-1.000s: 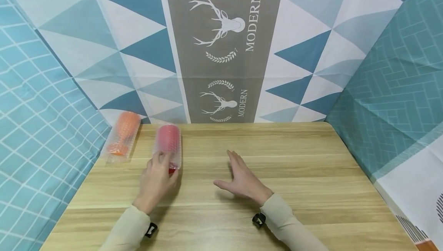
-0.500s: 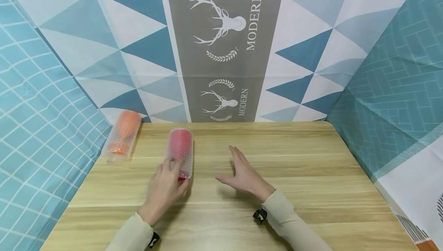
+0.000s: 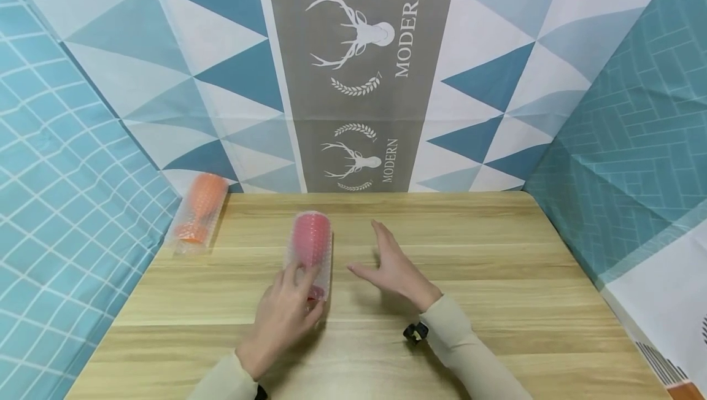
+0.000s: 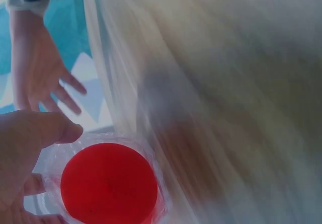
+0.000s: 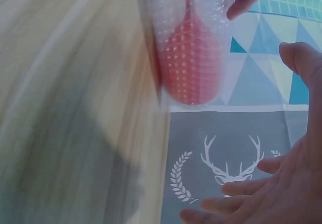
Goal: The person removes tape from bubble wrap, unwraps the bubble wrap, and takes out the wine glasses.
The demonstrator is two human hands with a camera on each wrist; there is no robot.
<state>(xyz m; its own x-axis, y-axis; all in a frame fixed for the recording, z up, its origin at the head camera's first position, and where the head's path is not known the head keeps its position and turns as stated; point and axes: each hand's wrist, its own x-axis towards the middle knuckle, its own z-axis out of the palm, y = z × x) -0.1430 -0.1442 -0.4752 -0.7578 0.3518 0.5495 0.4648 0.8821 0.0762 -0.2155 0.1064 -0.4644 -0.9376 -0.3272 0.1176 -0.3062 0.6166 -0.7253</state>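
A red goblet (image 3: 311,237) in bubble wrap lies along the table left of centre, its bowl pointing away from me. My left hand (image 3: 282,320) grips its wrapped stem and foot end from the near side. In the left wrist view the round red foot (image 4: 109,183) faces the camera, with my thumb beside it. Whether the goblet touches the table or hangs just above, I cannot tell. My right hand (image 3: 393,271) holds nothing; its thumb and fingers are spread, a short gap to the right of the goblet. Its palm (image 5: 282,199) faces the goblet in the right wrist view.
An orange goblet (image 3: 204,203), likewise bubble-wrapped, lies at the table's far left corner by the cloth. Patterned cloth walls stand behind the wooden table (image 3: 469,228) and along its left (image 3: 72,203) and right (image 3: 624,142) sides.
My left hand has brought the red goblet to the right and slightly nearer me, towards my right hand. The right hand has moved only slightly, and the orange goblet stays in place.
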